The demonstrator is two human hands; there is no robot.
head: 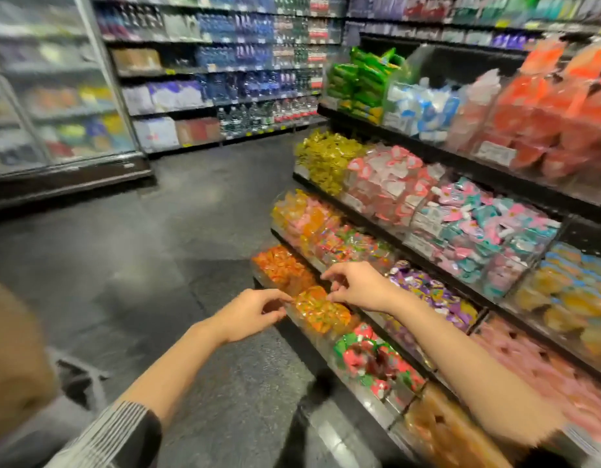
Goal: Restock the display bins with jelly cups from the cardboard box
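At the lowest tier of a stepped display rack (386, 231), both hands reach over a clear bin heaped with orange and yellow jelly cups (321, 310). From the near side, the left hand (255, 314) has its fingers curled, thumb and fingertips meeting at the heap's left edge; the blur makes it hard to say whether a cup is pinched between them or only touched. On the far side, the right hand (354, 285) hovers just above the heap with fingers bent downward and the index finger stretched left; whether it grips a cup I cannot tell.

Just beyond this bin sits another bin of orange cups (280, 265), and nearer the camera a bin of pink and green cups (373, 358). Purple packets (434, 293) fill a bin on the tier behind the right forearm. Higher tiers hold yellow sweets (326, 157), pink and white packets (393, 177) and teal and pink packets (484, 228).

A brown cardboard surface (12, 359), probably the box, fills the left edge of the view, well apart from the hands. A striped sleeve (120, 437) covers the left upper arm. Across the dark floor (140, 265) stand a glass-doored chiller (56, 89) and shelves of bottled water (251, 62).
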